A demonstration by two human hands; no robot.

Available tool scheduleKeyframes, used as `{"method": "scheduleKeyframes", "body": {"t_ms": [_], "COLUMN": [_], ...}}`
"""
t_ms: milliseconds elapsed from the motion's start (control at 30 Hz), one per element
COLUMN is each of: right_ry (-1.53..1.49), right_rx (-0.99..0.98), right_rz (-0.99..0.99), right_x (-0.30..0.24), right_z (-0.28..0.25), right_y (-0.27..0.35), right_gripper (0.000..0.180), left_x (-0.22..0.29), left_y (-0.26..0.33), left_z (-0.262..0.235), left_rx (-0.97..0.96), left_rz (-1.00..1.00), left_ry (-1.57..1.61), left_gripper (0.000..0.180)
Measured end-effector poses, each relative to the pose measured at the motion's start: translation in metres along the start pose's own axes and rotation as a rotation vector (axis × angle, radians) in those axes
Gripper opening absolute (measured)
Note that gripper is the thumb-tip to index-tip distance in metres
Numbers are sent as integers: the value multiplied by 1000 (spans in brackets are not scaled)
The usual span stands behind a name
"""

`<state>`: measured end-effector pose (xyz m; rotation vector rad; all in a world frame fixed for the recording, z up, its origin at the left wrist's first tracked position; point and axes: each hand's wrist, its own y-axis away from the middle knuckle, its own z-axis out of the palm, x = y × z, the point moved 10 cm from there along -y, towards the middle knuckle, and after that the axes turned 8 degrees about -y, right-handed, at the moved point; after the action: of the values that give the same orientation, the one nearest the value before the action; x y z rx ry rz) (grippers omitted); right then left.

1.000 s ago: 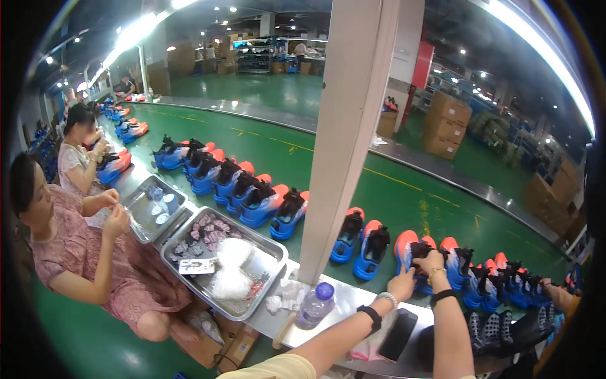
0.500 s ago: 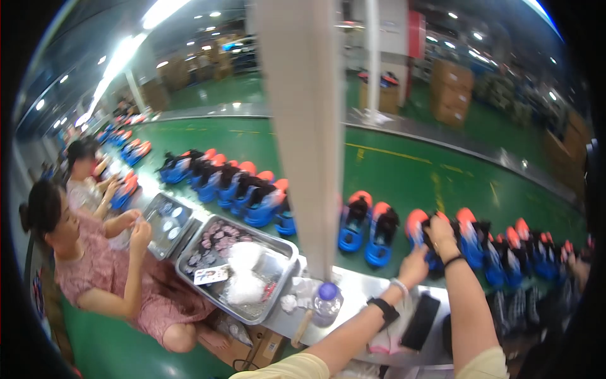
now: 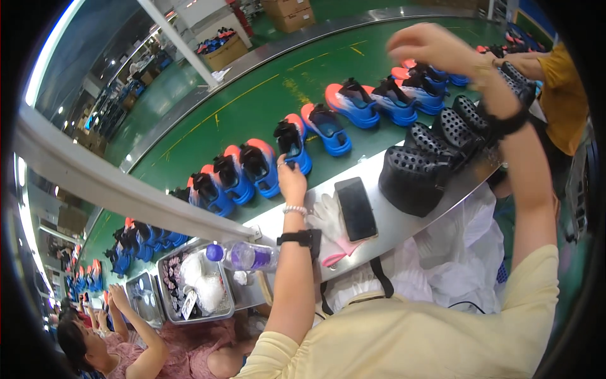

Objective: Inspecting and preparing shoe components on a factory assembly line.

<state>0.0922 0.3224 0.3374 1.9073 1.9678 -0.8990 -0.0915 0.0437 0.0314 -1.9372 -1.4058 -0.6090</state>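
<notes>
Here, one hand on a shoe at the belt, the other raised and blurred.

The left hand (image 3: 291,180) is closed around the heel of a blue and orange shoe (image 3: 294,144) on the green conveyor (image 3: 265,104); if the belt carries it on, the grip may slip and push the next shoe out of the row. The right hand (image 3: 429,45) hangs above the black perforated soles (image 3: 435,151), fingers half curled; I cannot tell if it holds anything.

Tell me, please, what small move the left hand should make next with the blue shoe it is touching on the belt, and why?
Probably close the left hand around the heel of the blue shoe and lift it: the fingers already rest on it at the near edge of the green belt, and the right hand is raised, apparently empty.
</notes>
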Motion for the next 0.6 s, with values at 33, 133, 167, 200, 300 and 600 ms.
{"method": "scheduleKeyframes", "body": {"t_ms": [33, 133, 167, 200, 300, 600], "right_ry": [208, 322, 732, 1158, 584, 175], "right_rx": [178, 549, 552, 525, 896, 732], "right_rz": [-8, 93, 37, -19, 515, 448], "right_x": [15, 92, 118, 147, 285, 427], "right_z": [-46, -166, -192, -219, -283, -278], "right_y": [26, 116, 154, 202, 310, 368], "right_gripper": [38, 43, 44, 44, 50, 51], "left_x": [-3, 19, 48, 79, 134, 129], "left_y": [0, 12, 23, 35, 31, -53], "left_z": [-8, -57, -61, -59, -29, 73], "left_rx": [7, 313, 331, 339, 85, 68], "left_rz": [43, 262, 323, 382, 507, 363], "left_ry": [22, -48, -94, -124, 124, -76], "left_gripper": [42, 37, 30, 23, 11, 23]}}
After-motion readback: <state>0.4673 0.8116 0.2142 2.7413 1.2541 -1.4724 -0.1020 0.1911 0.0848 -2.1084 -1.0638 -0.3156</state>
